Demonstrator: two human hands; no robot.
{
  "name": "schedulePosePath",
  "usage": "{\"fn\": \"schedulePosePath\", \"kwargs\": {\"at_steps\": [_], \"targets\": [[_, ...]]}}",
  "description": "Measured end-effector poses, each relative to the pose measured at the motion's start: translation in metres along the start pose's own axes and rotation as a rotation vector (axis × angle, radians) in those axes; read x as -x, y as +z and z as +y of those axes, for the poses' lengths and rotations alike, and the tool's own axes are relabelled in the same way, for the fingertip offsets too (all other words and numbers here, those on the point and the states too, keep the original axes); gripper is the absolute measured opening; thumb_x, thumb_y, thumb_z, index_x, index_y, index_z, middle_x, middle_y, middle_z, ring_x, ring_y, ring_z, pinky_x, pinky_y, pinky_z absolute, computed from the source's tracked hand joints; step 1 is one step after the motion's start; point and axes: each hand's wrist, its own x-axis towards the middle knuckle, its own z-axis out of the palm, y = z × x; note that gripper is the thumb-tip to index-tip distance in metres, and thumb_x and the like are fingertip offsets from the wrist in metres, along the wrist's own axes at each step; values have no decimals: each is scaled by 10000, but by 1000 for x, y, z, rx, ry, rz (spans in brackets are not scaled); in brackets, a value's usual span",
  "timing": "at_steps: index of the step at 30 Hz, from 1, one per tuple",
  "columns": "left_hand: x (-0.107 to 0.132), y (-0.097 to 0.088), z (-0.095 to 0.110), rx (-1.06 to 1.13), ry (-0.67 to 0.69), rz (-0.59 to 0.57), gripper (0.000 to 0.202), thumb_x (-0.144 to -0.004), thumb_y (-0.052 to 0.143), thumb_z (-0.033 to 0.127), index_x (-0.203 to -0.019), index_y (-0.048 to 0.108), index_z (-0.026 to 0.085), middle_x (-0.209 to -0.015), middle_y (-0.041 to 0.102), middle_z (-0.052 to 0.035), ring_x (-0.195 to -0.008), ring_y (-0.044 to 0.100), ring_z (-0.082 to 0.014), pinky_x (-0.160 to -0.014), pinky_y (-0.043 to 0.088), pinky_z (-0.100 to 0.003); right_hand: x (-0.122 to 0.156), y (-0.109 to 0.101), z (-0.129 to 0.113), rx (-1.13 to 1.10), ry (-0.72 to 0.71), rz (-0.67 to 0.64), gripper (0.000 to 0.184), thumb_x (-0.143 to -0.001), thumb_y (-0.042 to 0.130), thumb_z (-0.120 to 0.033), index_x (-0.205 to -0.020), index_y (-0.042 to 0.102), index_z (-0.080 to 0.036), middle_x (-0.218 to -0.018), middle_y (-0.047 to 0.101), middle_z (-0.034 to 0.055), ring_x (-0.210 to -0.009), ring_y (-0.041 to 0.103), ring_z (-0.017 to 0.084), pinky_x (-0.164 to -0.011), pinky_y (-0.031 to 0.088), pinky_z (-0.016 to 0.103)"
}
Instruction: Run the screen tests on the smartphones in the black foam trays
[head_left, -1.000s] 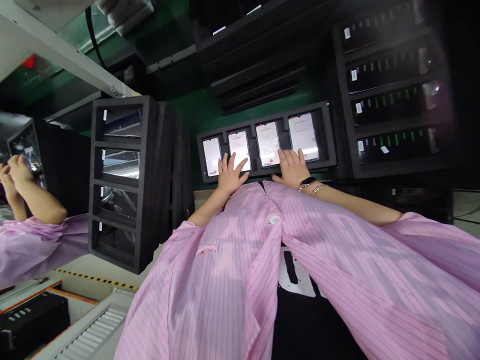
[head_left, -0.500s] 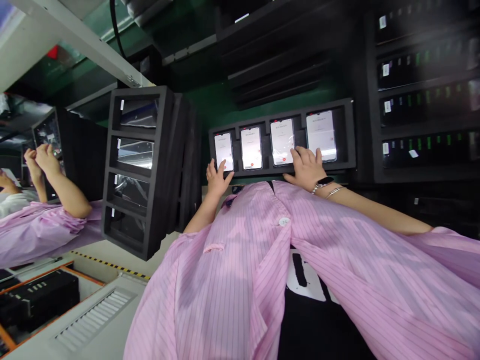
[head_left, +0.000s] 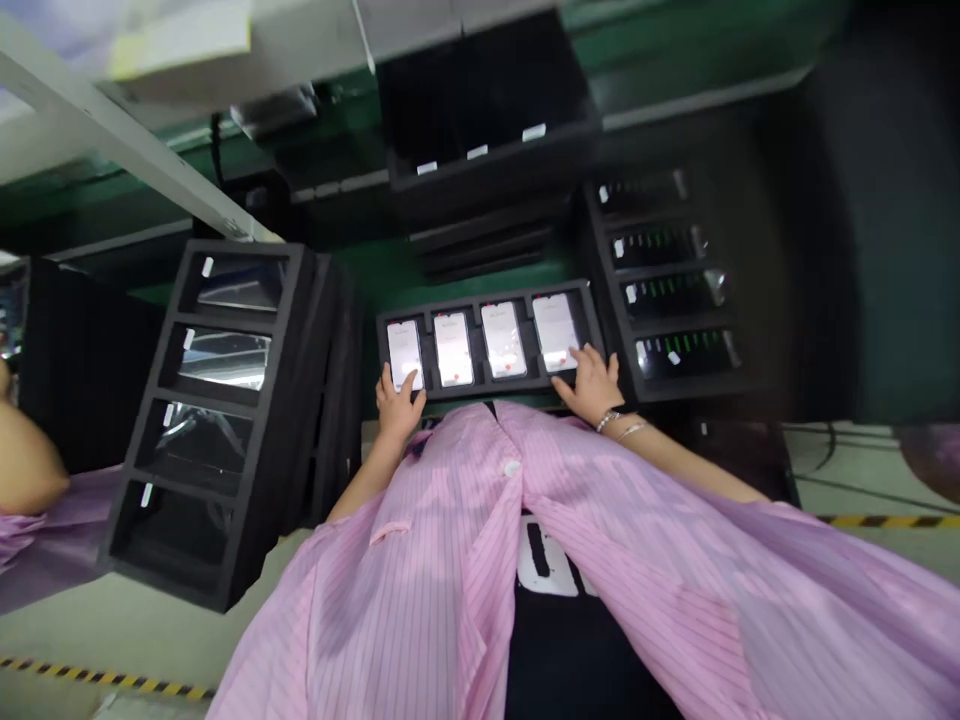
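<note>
The fingers of the left hand are loosely spread, their tips at the lower edge of the leftmost smartphone. The fingers of the right hand fan out wide, at the lower edge of the rightmost smartphone. Neither hand closes around a phone, though the fingertips partly hide the lower screen edges. Four smartphones lie upright in separate pockets of a black foam tray, their screens lit white; the text on them is too small to read, and each shows a small red mark.

A black wristwatch and a thin bracelet circle the right wrist. A pink striped coat covers the torso and hides the tray's near edge in part.

A black foam rack stands left of the tray, and another rack, with rows of small green marks, stands right. At the left edge, another person's forearm is cut off by the frame. Black-and-yellow tape runs along the floor.
</note>
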Motion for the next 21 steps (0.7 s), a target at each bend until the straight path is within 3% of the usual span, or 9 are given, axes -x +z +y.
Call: {"fn": "schedulePosePath", "kwargs": {"at_steps": [2, 5, 8, 11, 13, 15, 19, 21], "targets": [[3, -1, -4, 0, -19, 14, 492, -959, 631, 381, -1447, 665, 329, -1766, 201, -105, -1571, 304, -449, -1238, 369, -640, -11, -1, -8, -48, -6, 47, 628, -937, 477, -455, -1457, 464, -103, -1446, 589, 297, -1480, 436, 454, -1191, 226, 820], [4, 6, -15, 47, -36, 67, 550, -945, 654, 376, -1491, 627, 321, -1755, 227, -120, -1551, 351, -438, -1231, 392, -608, -52, -27, -28, -181, -125, 303, 598, -949, 509, -478, -1442, 475, -141, -1401, 615, 267, -1420, 509, 441, -1137, 366, 794], [2, 17, -23, 76, -60, 127, 644, -938, 661, 349, -1567, 541, 281, -1738, 257, -159, -1541, 370, -426, -1226, 396, -589, -105, -92, -72, -317, -428, 563, 540, -976, 572, -397, -1452, 476, -163, -1414, 606, 223, -1391, 550, 358, -1133, 482, 638], [2, 21, -25, 84, -82, 130, 685, -923, 675, 340, -1585, 514, 262, -1726, 300, -160, -1535, 376, -417, -1230, 387, -580, -160, -170, -137, -349, -789, 708, 414, -968, 605, -288, -1371, 537, -224, -1360, 655, 150, -1361, 572, 316, -1166, 466, 593], [3, 22, -26, 91, -98, 122, 712, -912, 682, 335, -1596, 493, 265, -1732, 301, -149, -1530, 385, -406, -1231, 384, -574, -202, -209, -185, -295, -932, 700, 351, -973, 578, -256, -1323, 578, -222, -1375, 656, 141, -1367, 564, 308, -1209, 418, 592], [3, 23, -28, 97, -117, 120, 739, -899, 690, 322, -1604, 476, 266, -1741, 289, -142, -1530, 390, -397, -1227, 389, -560, -249, -233, -231, -229, -966, 628, 327, -983, 519, -238, -1294, 612, -198, -1397, 643, 154, -1378, 549, 308, -1231, 391, 583], [-1, 34, -38, 95, -147, 147, 743, -882, 696, 302, -1592, 488, 243, -1748, 272, -143, -1538, 382, -404, -1209, 408, -541, -332, -254, -304, -41, -778, 385, 525, -951, 469, -165, -1466, 547, -104, -1610, 474, 188, -1531, 381, 320, -1289, 303, 543], [-3, 39, -42, 100, -141, 164, 745, -882, 694, 290, -1595, 483, 236, -1752, 266, -143, -1540, 383, -399, -1212, 403, -535, -356, -258, -324, 55, -614, 237, 566, -993, 484, -248, -1543, 492, -114, -1688, 376, 173, -1573, 308, 350, -1292, 278, 560]]}}
